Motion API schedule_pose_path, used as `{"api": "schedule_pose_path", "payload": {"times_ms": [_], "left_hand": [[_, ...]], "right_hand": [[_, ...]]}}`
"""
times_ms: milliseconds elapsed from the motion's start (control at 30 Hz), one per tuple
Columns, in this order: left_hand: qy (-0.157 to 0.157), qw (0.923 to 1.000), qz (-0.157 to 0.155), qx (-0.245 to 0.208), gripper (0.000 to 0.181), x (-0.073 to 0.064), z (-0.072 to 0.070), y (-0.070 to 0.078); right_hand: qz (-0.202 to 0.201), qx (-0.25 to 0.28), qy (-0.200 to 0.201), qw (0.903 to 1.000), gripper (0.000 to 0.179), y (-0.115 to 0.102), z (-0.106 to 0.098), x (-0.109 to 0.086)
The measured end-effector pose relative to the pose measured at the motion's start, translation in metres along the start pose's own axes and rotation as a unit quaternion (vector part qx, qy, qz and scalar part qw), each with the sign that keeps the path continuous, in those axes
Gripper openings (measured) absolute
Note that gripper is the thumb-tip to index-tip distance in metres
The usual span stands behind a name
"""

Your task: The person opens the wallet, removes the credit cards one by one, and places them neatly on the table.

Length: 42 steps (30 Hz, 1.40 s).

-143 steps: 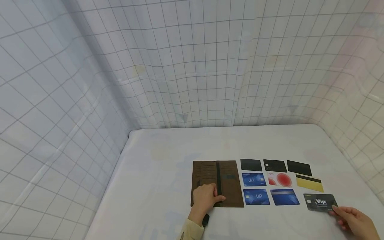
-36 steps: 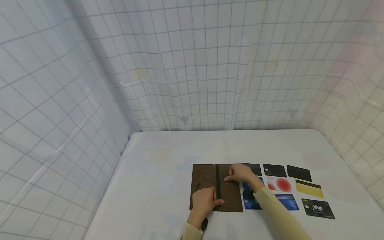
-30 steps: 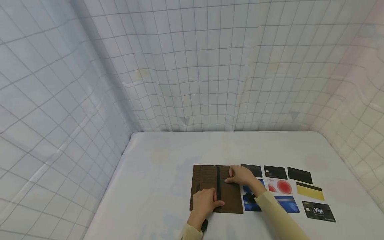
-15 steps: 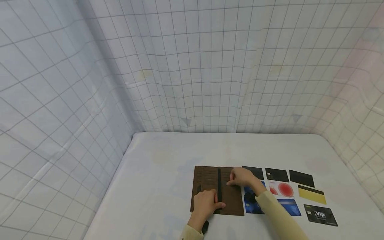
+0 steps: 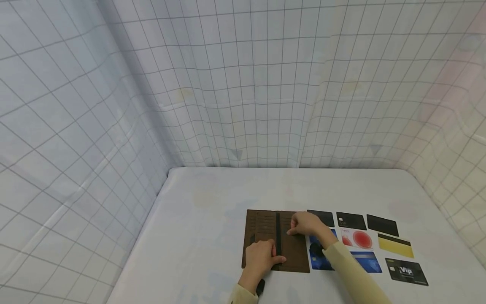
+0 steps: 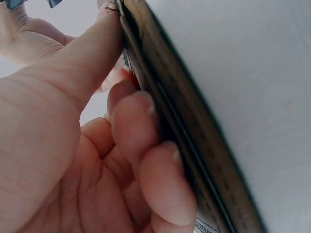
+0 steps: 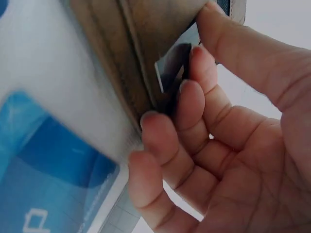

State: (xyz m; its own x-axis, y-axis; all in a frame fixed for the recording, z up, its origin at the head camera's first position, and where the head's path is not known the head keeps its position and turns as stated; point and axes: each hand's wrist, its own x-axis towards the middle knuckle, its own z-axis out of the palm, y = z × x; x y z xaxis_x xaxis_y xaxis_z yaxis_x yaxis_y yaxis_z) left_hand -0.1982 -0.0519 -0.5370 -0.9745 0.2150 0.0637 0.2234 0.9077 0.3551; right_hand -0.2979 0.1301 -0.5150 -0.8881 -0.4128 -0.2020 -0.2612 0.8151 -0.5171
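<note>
An open brown wallet (image 5: 298, 257) with card slots lies on the white table, a dark strap (image 5: 279, 236) down its middle. My left hand (image 5: 260, 255) grips the wallet low at the middle, thumb across the strap. The left wrist view shows my thumb and curled fingertips against the wallet's layered edge. Over the wallet's right half, my right hand (image 5: 305, 223) has its thumb and fingers bent in. In the right wrist view, a shiny dark card corner (image 7: 170, 70) shows at a slot, pinched by thumb and fingers. The rest of that card is hidden.
Several cards lie in rows right of the wallet: black ones (image 5: 351, 221), a red-and-white one (image 5: 357, 239), a yellow one (image 5: 395, 245), blue ones (image 5: 366, 261), and a black Vip card (image 5: 406, 271). My right forearm (image 5: 353, 274) covers part of the blue cards. Grid-patterned curtains surround the table.
Since the earliest frame, my right hand has let go of the black Vip card at the far right and moved left onto the wallet. My left hand has stayed in place.
</note>
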Motion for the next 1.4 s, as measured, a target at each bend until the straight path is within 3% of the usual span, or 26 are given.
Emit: {"api": "schedule_pose_path", "payload": {"times_ms": [300, 767, 1200, 1400], "left_hand": [[0.005, 1.0000, 0.004, -0.004, 0.042, 0.000, 0.001, -0.001], [0.002, 1.0000, -0.001, -0.008, 0.042, -0.002, -0.002, 0.000], [0.001, 1.0000, 0.000, -0.003, 0.043, 0.000, -0.002, 0.001], [0.001, 1.0000, -0.003, 0.000, 0.043, -0.001, -0.002, 0.001]], "right_hand": [[-0.002, -0.012, -0.016, 0.9998, 0.027, -0.003, -0.004, -0.001], [-0.040, -0.004, -0.060, 0.9974, 0.023, 0.006, -0.005, 0.009], [-0.007, 0.048, -0.001, 0.9988, 0.017, 0.015, -0.006, 0.011], [0.000, 0.081, -0.028, 0.9963, 0.023, 0.014, -0.008, 0.011]]}}
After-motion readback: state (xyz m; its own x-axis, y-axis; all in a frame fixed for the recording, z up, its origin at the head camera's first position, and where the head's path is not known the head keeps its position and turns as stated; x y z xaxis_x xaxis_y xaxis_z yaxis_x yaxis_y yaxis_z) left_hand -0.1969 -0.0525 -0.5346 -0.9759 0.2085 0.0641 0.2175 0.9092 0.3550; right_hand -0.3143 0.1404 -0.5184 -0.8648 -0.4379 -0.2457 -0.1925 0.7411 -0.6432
